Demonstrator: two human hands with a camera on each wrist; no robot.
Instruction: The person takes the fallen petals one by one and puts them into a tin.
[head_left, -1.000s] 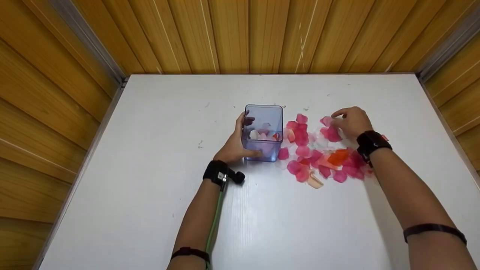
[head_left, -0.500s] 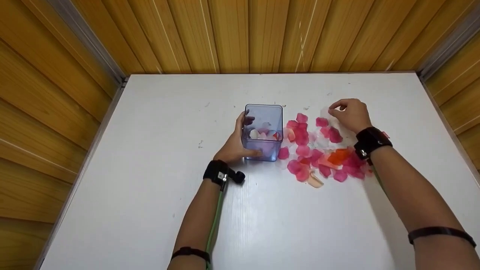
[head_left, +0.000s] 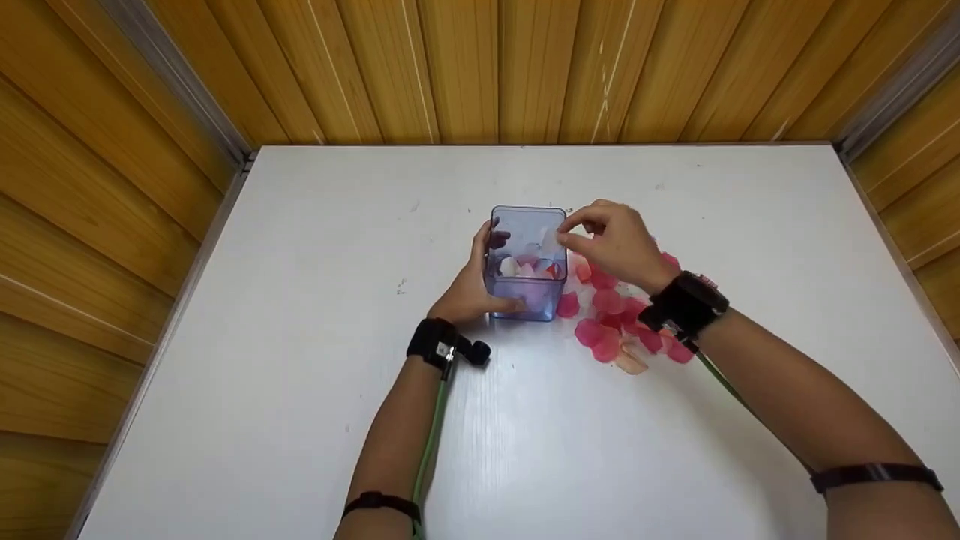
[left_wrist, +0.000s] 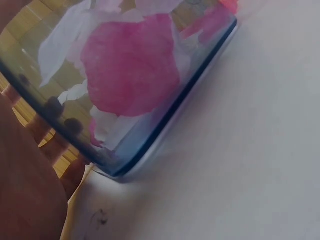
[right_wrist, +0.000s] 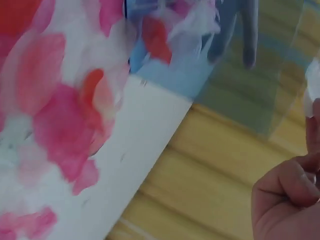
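Wood-look walls (head_left: 465, 71) are enclosing a white worktop (head_left: 300, 300), where scattered petals (head_left: 606, 301) are lying just to the right of a bluish clear box (head_left: 544, 309) holding a few more. Left hand (head_left: 466, 289) is gripping the box's left side; right hand (head_left: 619, 244), thumb and finger together, is pinching a whitish petal (head_left: 550, 241) at the right rim. Steadying the box, centring the petal over the opening and releasing low is probably suiting something so light.
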